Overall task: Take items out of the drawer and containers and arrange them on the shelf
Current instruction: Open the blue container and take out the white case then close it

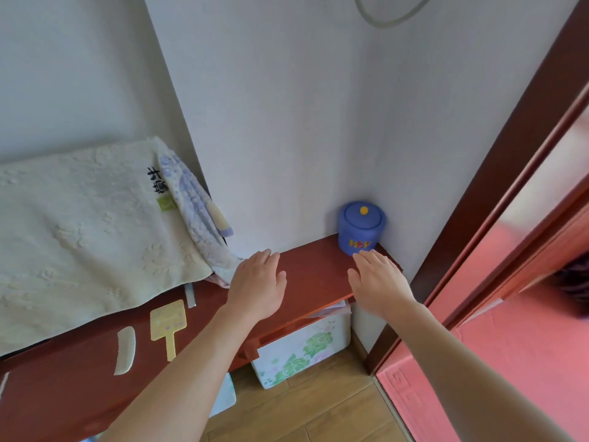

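A floral box (299,352) is being kept on the floor beneath the red shelf (312,272). On the shelf's near left, a white comb (125,350) and a yellow paddle (168,323) are being displayed. The left hand (258,282) and right hand (379,282) are being held flat, fingers straight, empty, over the shelf. The blue lidded jar (361,228) is being kept upright in the far right corner, just beyond the right fingertips.
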Action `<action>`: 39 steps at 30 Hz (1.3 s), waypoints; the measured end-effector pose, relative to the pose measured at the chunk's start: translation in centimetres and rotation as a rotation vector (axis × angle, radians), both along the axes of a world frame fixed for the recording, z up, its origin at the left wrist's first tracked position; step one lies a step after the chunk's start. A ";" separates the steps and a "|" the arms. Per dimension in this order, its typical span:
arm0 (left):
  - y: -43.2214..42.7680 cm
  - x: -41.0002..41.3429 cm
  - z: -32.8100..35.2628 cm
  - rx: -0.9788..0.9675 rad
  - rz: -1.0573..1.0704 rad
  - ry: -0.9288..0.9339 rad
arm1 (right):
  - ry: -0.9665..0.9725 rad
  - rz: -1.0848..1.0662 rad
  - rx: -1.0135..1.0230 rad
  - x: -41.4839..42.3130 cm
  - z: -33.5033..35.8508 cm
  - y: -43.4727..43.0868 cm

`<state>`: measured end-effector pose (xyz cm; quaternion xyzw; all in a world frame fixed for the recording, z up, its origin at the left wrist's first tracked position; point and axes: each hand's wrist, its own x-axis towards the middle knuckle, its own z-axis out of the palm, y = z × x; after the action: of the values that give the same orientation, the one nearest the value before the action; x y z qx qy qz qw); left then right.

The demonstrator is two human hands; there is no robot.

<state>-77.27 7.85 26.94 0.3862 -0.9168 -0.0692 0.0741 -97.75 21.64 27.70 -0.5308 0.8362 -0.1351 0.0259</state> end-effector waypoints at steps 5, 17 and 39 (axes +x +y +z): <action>-2.2 -5.0 -0.5 0.001 -0.083 -0.028 | -0.013 -0.065 0.001 -3.5 -0.6 -0.9; -6.8 -18.6 -1.8 0.009 -0.079 -0.053 | -0.070 -0.088 0.038 -16.2 -2.9 -5.7; -15.1 -32.4 -5.1 0.186 -0.415 -0.081 | -0.348 -0.263 0.125 -20.5 -9.2 -12.6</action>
<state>-109.64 -7.24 21.83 0.1970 -0.9685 -0.1516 -0.0144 -118.27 8.99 18.51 -0.3834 0.8879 -0.1747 0.1850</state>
